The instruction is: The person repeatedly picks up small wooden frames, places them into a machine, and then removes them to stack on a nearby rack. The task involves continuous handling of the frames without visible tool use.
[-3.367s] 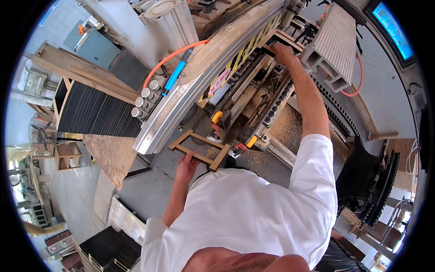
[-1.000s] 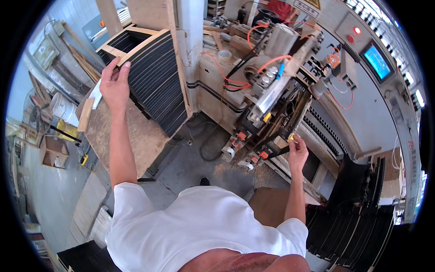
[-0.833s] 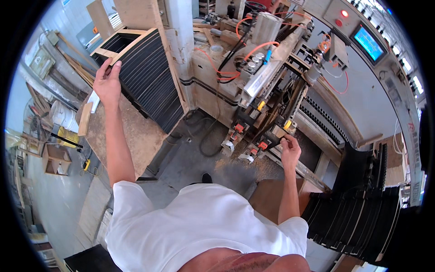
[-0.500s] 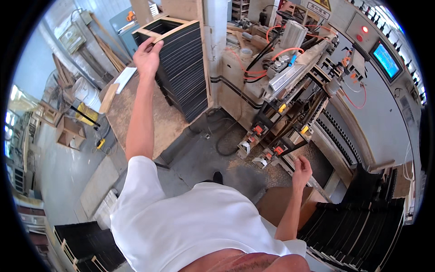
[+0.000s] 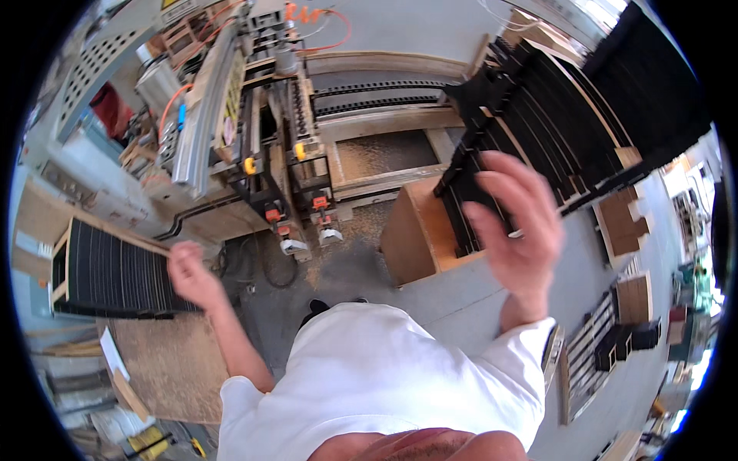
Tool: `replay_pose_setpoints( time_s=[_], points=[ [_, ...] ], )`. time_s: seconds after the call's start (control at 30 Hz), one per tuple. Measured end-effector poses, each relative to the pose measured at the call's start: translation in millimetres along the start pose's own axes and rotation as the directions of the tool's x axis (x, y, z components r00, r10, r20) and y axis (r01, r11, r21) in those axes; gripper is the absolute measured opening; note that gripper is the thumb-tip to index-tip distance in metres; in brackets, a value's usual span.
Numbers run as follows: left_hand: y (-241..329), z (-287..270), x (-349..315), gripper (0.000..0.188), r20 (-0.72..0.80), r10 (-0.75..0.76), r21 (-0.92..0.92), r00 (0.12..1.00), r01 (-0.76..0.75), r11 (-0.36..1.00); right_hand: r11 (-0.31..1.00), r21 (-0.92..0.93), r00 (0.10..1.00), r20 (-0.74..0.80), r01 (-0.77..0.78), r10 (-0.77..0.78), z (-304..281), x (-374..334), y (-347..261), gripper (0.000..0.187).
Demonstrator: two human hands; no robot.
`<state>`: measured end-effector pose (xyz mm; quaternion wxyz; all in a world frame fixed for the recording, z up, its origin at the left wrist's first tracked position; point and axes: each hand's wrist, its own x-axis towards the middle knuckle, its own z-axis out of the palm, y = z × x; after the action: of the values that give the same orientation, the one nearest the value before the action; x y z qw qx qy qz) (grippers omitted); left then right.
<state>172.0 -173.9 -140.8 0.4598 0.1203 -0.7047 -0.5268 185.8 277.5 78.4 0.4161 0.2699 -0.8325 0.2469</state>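
My left hand (image 5: 197, 278) is beside the right end of a stack of black slatted frames (image 5: 119, 269) at the left. Its fingers are curled in and slightly blurred, and nothing shows in them. On the other side, my right hand (image 5: 519, 227) is raised, fingers spread and blurred by motion, holding nothing. Behind and below it in the picture is a large stack of black frames with pale wooden edges (image 5: 530, 127); whether the hand touches it I cannot tell.
A machine with clamps (image 5: 296, 192) and rails stands ahead, orange hoses above it. A brown wooden box (image 5: 411, 238) sits under the right stack. At lower left is a wooden tabletop (image 5: 165, 361). Sawdust lies on the grey floor (image 5: 354, 269). A slatted pallet (image 5: 588, 353) is at the right.
My view has swung to the right. My left hand has left the top edge of the left stack. My right hand has risen toward the right stack, its fingers spreading.
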Motion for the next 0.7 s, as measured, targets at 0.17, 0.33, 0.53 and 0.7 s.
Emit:
replay_pose_setpoints(
  time_s=[0.17,0.33,0.53,0.7],
  points=[
    [-20.2,126.5,-57.5,0.027,0.435,-0.416,-0.211,0.799,0.539,0.816,0.849,-0.528,1.000,0.001,0.018,-0.020,-81.7,39.5,5.2,0.029],
    [-38.2,211.5,-13.8,0.027,0.594,-0.334,-0.184,0.732,0.527,0.829,0.681,-0.710,0.912,0.141,-0.179,0.386,-119.8,81.5,91.9,0.028],
    [-94.4,329.7,81.7,0.027,0.538,-0.432,-0.240,0.723,0.623,0.744,0.583,-0.666,0.632,0.212,-0.465,0.746,-103.6,108.8,108.5,0.012],
    [-193.3,427.6,164.2,0.033,0.423,-0.705,-0.271,0.569,0.822,0.501,0.640,-0.550,0.706,0.124,-0.536,0.697,-107.1,98.2,125.9,0.010]
  ],
)
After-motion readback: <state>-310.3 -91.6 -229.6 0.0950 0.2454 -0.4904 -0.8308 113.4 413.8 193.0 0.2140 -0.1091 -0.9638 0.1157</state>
